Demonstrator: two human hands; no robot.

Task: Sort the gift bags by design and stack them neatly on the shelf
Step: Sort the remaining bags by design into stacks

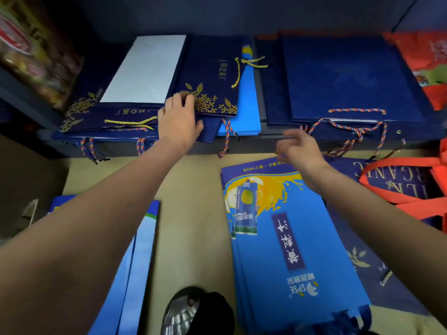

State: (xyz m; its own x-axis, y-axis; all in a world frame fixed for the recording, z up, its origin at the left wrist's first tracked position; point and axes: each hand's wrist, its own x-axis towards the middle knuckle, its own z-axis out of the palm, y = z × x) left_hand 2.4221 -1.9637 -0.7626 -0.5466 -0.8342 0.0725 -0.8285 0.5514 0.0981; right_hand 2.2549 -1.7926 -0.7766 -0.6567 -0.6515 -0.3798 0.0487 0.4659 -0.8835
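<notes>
Head view, looking down along two bare forearms toward a low dark shelf (266, 143) and tan floor (193, 213). Left hand (180, 119) reaching to the shelf, fingers curled over the near edge of a navy gift bag with gold flowers (212, 76), thumb beneath that edge, gripping it. Lying flat on a stack of matching navy bags (108, 122), gold cord handles trailing to the front, beside a white sheet (145, 68) resting on the same stack. Just right of it, bright blue bags (249, 97) partly tucked under. Further right on the shelf, a separate stack of plain navy bags (350, 78) with multicoloured twisted cord handles hanging over the shelf edge, and an orange-red bag (425, 59) at the far right. Right hand (300, 148) hovering just in front of the shelf edge, blurred, fingers loosely curled, holding nothing. Below it on the floor, a pile of bright blue bags with an orange splash print (290, 226); to the right, a navy fabric bag with orange straps (399, 187); at lower left, more blue bags (135, 262).
</notes>
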